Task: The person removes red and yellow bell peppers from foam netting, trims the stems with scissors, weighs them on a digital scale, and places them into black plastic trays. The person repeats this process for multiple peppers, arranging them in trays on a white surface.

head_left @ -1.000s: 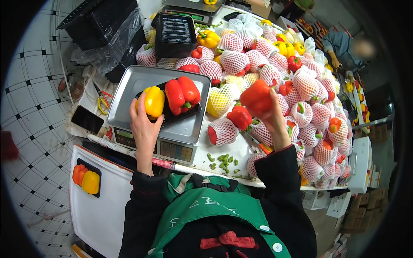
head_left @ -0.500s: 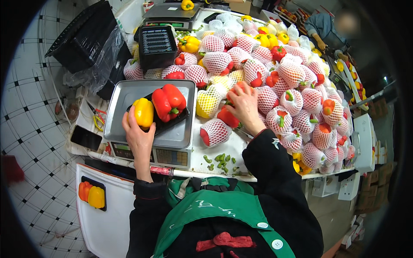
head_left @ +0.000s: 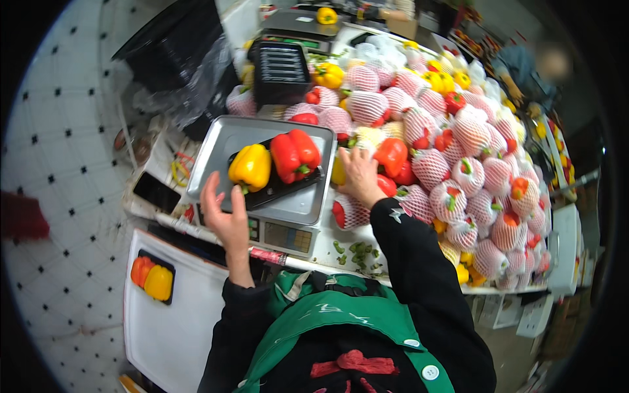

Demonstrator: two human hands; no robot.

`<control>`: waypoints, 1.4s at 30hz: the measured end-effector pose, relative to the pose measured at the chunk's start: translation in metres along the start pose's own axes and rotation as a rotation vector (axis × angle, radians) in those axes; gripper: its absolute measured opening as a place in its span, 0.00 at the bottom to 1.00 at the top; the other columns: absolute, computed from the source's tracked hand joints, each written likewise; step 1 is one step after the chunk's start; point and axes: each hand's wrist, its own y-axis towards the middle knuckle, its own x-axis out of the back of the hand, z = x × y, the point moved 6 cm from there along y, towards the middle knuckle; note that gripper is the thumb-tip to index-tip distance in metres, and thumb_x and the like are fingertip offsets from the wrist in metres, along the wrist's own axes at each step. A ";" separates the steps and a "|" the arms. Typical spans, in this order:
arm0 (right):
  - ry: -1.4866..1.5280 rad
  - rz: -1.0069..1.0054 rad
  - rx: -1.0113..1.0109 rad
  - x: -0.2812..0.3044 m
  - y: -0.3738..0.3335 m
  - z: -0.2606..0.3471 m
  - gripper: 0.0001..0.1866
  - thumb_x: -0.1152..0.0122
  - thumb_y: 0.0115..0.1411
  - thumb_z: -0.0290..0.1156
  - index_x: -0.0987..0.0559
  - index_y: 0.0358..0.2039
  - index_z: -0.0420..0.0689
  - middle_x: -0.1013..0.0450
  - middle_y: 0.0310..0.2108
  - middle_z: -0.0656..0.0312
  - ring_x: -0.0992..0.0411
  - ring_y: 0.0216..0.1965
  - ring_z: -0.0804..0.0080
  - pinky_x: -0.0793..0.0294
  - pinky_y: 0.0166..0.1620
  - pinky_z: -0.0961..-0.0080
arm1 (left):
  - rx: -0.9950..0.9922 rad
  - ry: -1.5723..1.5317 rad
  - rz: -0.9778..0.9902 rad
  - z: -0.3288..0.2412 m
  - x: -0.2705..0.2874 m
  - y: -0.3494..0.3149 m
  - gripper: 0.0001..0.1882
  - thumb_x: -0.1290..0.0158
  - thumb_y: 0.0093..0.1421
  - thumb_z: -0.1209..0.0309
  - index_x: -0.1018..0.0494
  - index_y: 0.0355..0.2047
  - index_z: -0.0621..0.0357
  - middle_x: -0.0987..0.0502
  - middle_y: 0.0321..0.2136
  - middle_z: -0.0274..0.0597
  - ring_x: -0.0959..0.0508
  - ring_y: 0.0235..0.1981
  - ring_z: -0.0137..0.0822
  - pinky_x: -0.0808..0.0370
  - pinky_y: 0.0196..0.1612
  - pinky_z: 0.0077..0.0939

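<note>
The yellow pepper (head_left: 249,168) is being supported on the black tray (head_left: 278,193), just beyond the fingers of the left hand (head_left: 229,221); earlier touched by them, it is now being left free, those fingers being held wide. Farther right, a red pepper (head_left: 295,156) is being carried on the same tray. The fingers of the right hand (head_left: 361,175) are being held bent at a partly hidden yellow one (head_left: 338,172); gripping cannot be told. A loose red pepper (head_left: 391,157), previously covered by them, is being exposed just to their right.
</note>
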 end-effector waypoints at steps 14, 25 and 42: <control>1.235 0.011 -0.185 0.064 -0.050 -0.066 0.47 0.30 0.48 0.48 0.40 0.63 0.42 0.37 0.56 0.49 0.35 0.56 0.59 0.35 0.57 0.71 | 0.140 -0.489 0.688 -0.061 -0.072 -0.069 0.17 0.47 0.56 0.80 0.28 0.48 0.63 0.24 0.43 0.41 0.24 0.44 0.28 0.28 0.45 0.22; 1.417 0.044 -0.409 0.072 -0.117 -0.064 0.32 0.54 0.66 0.50 0.38 0.63 0.42 0.30 0.45 0.61 0.34 0.28 0.82 0.32 0.28 0.85 | 0.345 -0.861 0.874 -0.098 -0.157 -0.115 0.47 0.37 0.52 0.75 0.55 0.65 0.64 0.38 0.56 0.50 0.32 0.56 0.38 0.31 0.55 0.31; 0.612 -0.118 -0.242 0.145 -0.272 -0.080 0.23 0.36 0.52 0.37 0.28 0.47 0.45 0.30 0.32 0.56 0.27 0.36 0.56 0.26 0.35 0.61 | 0.515 -0.795 0.929 -0.104 -0.242 -0.112 0.34 0.46 0.60 0.64 0.49 0.62 0.56 0.36 0.55 0.51 0.29 0.52 0.45 0.25 0.50 0.40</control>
